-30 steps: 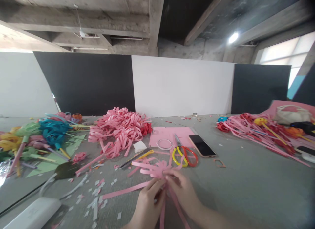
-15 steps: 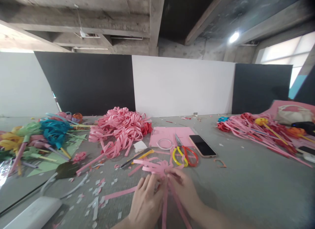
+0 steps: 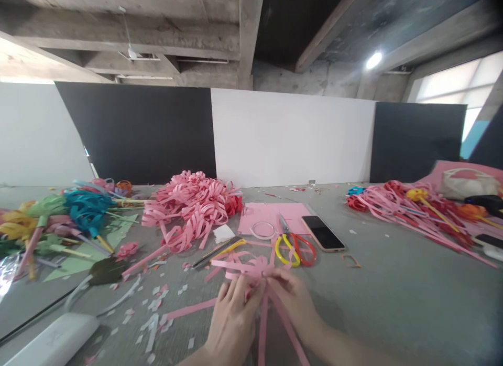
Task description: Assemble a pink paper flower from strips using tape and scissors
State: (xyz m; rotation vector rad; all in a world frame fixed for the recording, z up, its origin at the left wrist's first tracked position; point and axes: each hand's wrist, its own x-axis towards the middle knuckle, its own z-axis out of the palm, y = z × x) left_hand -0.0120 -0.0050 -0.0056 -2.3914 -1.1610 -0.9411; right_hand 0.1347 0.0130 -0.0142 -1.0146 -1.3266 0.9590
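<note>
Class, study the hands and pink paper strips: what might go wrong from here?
The looped pink paper strips might spring loose if the left hand or right hand relaxes its pinch. The scissors lie close by, so a loop might snag on them. The trailing strips between the hands might crease.

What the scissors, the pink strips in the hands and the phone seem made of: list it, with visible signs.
Scissors: blades look like metal, given their grey sheen; the evenly coloured yellow and red handles are probably plastic.
Pink strips: likely paper, matte, flat and curling into loops.
Phone: smooth dark front, probably glass; the rim's material is unclear.
</note>
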